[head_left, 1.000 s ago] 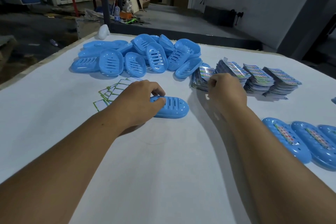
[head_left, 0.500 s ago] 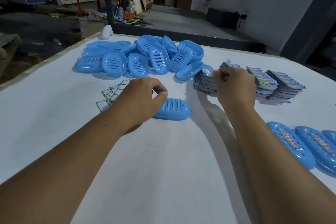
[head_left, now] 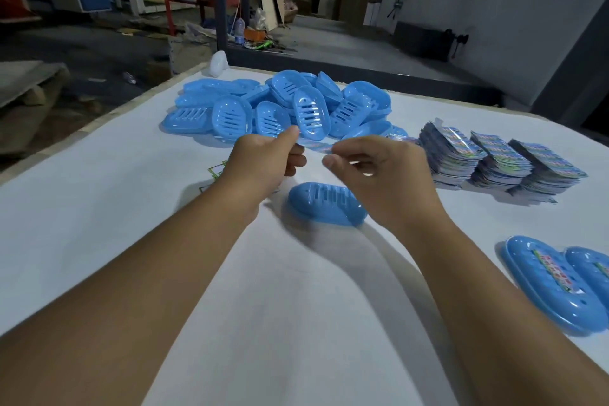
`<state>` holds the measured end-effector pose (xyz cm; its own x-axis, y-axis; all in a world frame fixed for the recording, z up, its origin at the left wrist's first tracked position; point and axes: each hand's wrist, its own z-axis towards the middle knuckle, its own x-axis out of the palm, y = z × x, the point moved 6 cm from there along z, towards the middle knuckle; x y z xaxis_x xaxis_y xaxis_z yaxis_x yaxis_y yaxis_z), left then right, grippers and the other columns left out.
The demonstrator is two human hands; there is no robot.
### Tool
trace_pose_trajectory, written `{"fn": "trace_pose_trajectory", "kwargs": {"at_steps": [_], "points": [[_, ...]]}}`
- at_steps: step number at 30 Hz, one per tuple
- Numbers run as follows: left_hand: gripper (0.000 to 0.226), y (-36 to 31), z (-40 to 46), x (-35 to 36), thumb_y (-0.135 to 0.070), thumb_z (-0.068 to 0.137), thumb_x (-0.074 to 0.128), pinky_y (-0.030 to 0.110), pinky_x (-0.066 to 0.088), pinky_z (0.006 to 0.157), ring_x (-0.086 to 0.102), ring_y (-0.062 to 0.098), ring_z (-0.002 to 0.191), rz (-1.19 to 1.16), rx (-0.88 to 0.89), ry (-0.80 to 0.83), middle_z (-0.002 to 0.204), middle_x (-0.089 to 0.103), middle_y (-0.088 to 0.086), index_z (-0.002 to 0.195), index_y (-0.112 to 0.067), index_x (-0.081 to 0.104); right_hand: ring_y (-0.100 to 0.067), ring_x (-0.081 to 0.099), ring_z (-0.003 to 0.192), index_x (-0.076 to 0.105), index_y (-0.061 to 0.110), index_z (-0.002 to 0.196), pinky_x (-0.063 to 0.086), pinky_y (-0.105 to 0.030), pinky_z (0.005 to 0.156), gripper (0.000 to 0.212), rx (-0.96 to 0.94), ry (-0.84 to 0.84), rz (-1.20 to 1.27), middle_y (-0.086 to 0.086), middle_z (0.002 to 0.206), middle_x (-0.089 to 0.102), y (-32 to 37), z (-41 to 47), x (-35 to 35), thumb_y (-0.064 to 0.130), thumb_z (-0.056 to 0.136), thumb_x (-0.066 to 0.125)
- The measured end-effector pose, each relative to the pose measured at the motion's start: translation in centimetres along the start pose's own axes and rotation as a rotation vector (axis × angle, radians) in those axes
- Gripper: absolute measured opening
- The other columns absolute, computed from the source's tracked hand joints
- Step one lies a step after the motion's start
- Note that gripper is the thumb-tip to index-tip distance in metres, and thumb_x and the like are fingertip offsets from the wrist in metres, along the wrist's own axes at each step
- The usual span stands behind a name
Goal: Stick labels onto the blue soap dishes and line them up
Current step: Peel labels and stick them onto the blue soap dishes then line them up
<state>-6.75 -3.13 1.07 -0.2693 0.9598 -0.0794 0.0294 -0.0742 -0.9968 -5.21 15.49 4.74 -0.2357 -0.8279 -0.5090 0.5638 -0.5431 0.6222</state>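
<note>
Nearest, at four o'clock, two labelled blue plastic soap dishes (head_left: pixel 547 287) lie side by side on the white-covered bench (head_left: pixel 99 224), upside down, each with a colourful strip stuck along its base; the right one runs off the frame edge.

Toward the centre, a single unlabelled blue oval soap dish with slots (head_left: pixel 324 204) lies upside down on the bench, directly below the two raised hands and partly hidden by the right one.

Above it, both hands hold one narrow printed label strip (head_left: pixel 318 147) between them, off the bench. The left hand (head_left: pixel 263 163) has its grip closed, thumb and forefinger pinching the strip's left end, the other fingers curled. The right hand (head_left: pixel 379 171) pinches the strip's right end with its fingertips; its grip is likewise closed on the label.

Under the left hand, at nine o'clock from the lone dish, a few small green-edged white cards (head_left: pixel 216 171) peek out.

At two o'clock stand the stacks of colourful printed labels (head_left: pixel 501 158), set close together in a row.

At twelve o'clock, beyond the hands, sits a loose heap of blue slotted soap dishes (head_left: pixel 280 105), overlapping at all angles.

At the bench's far edge, around eleven o'clock, stands a small white rounded object (head_left: pixel 218 63).
</note>
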Motion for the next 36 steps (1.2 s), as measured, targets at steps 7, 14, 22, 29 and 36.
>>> {"fn": "trace_pose_trajectory", "kwargs": {"at_steps": [7,14,22,29,36], "points": [[0.021,0.3,0.4,-0.3,-0.026,0.091,0.066,0.025,0.042,0.06,0.052,0.009,0.059,0.02,0.04,0.001,0.062,0.069,-0.009,0.075,-0.016,0.073,-0.01,0.069,0.067,0.076,0.028,0.082,0.058,-0.038,0.068,0.025,0.141,-0.044,-0.001,0.013,0.08,0.075,-0.6,0.1,-0.1,0.051,0.089,0.071],[0.023,-0.9,-1.3,1.3,-0.036,0.091,0.072,0.028,0.049,0.068,0.058,0.003,0.065,0.222,0.216,0.199,0.073,0.073,-0.011,0.073,-0.023,0.076,0.011,0.065,0.063,0.072,0.029,0.08,0.047,-0.008,0.052,0.019,0.376,-0.035,0.248,0.021,0.07,0.073,-2.7,0.5,-1.2,0.036,0.097,0.067],[0.022,-1.5,-1.0,0.6,-0.031,0.092,0.068,0.024,0.044,0.061,0.058,0.002,0.066,0.206,0.211,0.095,0.072,0.073,-0.011,0.079,-0.017,0.078,0.009,0.064,0.055,0.074,0.02,0.078,0.043,-0.007,0.045,0.026,0.458,0.019,0.353,0.018,0.065,0.072,-3.1,0.4,-0.8,0.029,0.1,0.064],[0.027,-1.5,-0.9,0.7,-0.031,0.094,0.066,0.01,0.041,0.044,0.055,-0.005,0.057,0.269,0.272,0.091,0.071,0.072,-0.006,0.075,-0.015,0.074,0.005,0.066,0.055,0.076,0.02,0.079,0.045,-0.009,0.045,0.024,0.497,0.016,0.376,0.014,0.069,0.075,-3.0,0.2,-0.7,0.029,0.099,0.066],[0.027,-1.8,-1.4,1.0,-0.034,0.096,0.065,0.023,0.045,0.061,0.055,-0.004,0.06,0.254,0.291,0.127,0.071,0.071,-0.009,0.077,-0.017,0.074,0.005,0.061,0.054,0.068,0.018,0.074,0.046,-0.011,0.05,0.02,0.424,-0.038,0.28,0.014,0.063,0.071,-2.6,0.3,-0.8,0.027,0.089,0.078]]}}
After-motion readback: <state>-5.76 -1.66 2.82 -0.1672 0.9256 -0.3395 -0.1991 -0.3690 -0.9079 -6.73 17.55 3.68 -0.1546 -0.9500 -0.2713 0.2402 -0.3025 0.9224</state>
